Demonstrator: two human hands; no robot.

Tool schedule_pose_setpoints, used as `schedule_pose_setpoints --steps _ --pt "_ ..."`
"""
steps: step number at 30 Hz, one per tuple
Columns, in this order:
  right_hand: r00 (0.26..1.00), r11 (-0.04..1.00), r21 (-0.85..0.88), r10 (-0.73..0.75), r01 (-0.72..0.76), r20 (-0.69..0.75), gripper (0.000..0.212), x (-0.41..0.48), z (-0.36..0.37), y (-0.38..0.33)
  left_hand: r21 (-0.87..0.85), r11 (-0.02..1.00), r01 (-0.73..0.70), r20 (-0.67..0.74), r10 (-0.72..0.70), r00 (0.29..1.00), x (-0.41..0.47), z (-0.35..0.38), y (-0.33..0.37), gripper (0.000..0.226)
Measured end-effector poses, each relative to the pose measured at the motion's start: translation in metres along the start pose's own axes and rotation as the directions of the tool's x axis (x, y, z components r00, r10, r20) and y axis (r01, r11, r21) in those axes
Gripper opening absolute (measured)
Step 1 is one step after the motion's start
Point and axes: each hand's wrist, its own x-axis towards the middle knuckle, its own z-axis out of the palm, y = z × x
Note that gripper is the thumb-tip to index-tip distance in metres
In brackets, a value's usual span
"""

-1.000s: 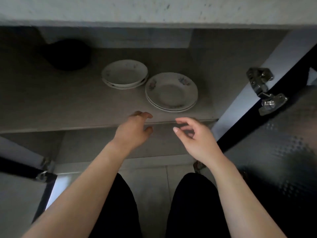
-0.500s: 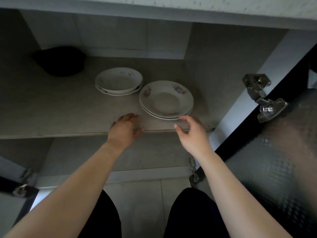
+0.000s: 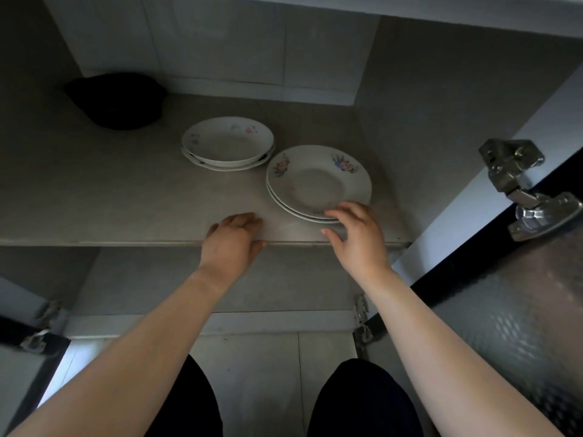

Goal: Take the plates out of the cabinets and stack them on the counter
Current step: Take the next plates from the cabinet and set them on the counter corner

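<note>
Two small stacks of white plates with flower prints stand on the cabinet shelf (image 3: 126, 197). The nearer stack (image 3: 318, 181) is right of centre, the farther stack (image 3: 227, 141) behind it to the left. My right hand (image 3: 356, 234) reaches the front rim of the nearer stack, fingers spread over the rim and thumb just below it, touching but not closed on it. My left hand (image 3: 232, 241) rests palm down on the shelf's front edge, left of that stack, holding nothing.
A dark rounded object (image 3: 116, 100) sits at the shelf's back left. The open cabinet door (image 3: 520, 310) with its metal hinge (image 3: 523, 190) stands at the right. Another hinge (image 3: 38, 335) shows low on the left. My dark-clothed knees are below.
Both hands have moved forward from below the shelf edge onto the shelf. The right hand now reaches the nearer stack's rim. The view has come closer to the shelf.
</note>
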Motion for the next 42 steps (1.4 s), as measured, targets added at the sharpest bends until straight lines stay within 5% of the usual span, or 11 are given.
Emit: schedule_pose_setpoints --steps 17,23,28,35,38,42 --pt "0.984 0.994 0.026 -0.101 0.106 -0.147 0.018 0.008 0.017 0.013 -0.01 1.0 -0.006 0.017 0.006 1.0 0.004 -0.004 0.003 0.049" --pt "0.982 0.993 0.032 -0.111 0.117 -0.155 0.019 0.008 0.019 0.016 -0.287 0.958 0.029 -0.088 -0.056 0.995 0.031 -0.033 0.017 0.038" --pt "0.973 0.99 0.047 -0.124 0.136 -0.194 0.023 0.008 0.021 0.018 -0.611 0.773 0.172 -0.086 -0.281 0.956 0.058 -0.026 0.03 0.041" --pt "0.969 0.99 0.022 -0.132 0.14 -0.209 0.02 0.008 0.024 0.021 -0.802 0.578 0.154 -0.036 -0.302 0.953 0.079 -0.014 0.038 0.035" --pt "0.963 0.988 0.02 -0.146 0.155 -0.224 0.02 0.007 0.024 0.021 -0.92 0.35 0.176 0.056 -0.328 0.943 0.08 -0.011 0.042 0.037" --pt "0.96 0.987 0.034 -0.144 0.156 -0.24 0.017 0.004 0.023 0.022 -0.964 0.198 0.177 0.093 -0.371 0.924 0.073 -0.015 0.051 0.038"
